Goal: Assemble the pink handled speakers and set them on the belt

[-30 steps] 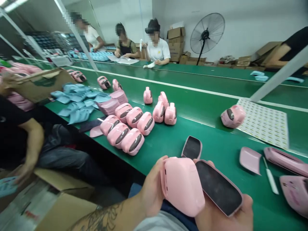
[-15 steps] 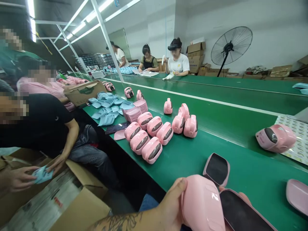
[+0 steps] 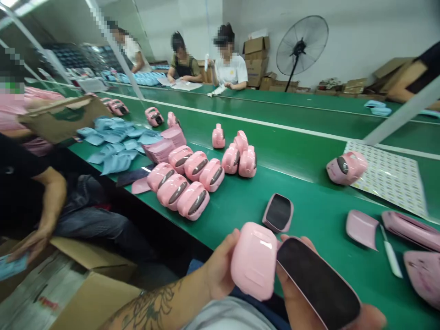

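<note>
My left hand [image 3: 220,266] is closed around a glossy pink rounded plastic housing [image 3: 255,262], its smooth face turned up toward me. In my right hand [image 3: 294,298] is a long pink-rimmed shell with a dark panel [image 3: 318,282], the dark side facing up. The two parts are held side by side, their edges close together; whether they touch I cannot tell. Just beyond them on the green bench lies a smaller pink-rimmed piece with a dark inside [image 3: 278,213]. Over to the right are a curved pink cover [image 3: 360,228], a thin white-handled tool [image 3: 392,254] and a pink printed shell [image 3: 424,275].
Several pink handled units [image 3: 172,190] stand left on the green bench [image 3: 237,204], near stacked pink covers [image 3: 160,149] and a pile of blue pieces [image 3: 115,137]. A sticker sheet [image 3: 392,178] lies at right. A co-worker [image 3: 44,201] sits left beside an open carton [image 3: 92,298].
My view has turned to the right, bringing the white-handled tool and more pink parts into sight. Both hands still hold the same parts, now shown farther from the bottom edge.
</note>
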Demonstrator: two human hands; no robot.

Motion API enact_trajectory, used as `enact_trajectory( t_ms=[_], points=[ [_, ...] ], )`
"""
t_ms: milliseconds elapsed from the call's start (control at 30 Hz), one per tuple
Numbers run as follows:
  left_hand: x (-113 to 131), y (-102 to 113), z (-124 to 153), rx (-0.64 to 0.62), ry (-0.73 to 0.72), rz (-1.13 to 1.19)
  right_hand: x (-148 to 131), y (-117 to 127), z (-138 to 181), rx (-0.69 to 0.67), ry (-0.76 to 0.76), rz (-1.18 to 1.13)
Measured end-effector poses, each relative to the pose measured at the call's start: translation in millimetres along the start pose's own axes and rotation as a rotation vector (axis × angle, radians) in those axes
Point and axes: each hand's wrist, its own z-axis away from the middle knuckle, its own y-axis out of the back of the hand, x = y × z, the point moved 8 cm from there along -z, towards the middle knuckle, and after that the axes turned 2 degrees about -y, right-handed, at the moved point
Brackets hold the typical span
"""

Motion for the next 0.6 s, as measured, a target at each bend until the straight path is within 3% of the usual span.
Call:
enact_trajectory(
  t_ms=[100,200,400,500,600],
  points=[
    [-8,4,-3,0.015,0.106,0.117,-11,-9,-9,-0.088,0.146,0.012],
    [-12,12,-4,0.094,0.168,0.112,-26,-29,-9,-0.150,0.302,0.213],
    [-6,11,-3,0.232,0.088,-0.047,-25,-63,-7,-0.278,0.416,0.556],
    [-2,11,-1,0.281,0.045,-0.162,-31,-69,-6,-0.323,0.537,0.697],
    [5,10,0,0.285,0.003,-0.319,-36,-69,-7,-0.362,0.558,0.737]
  ],
)
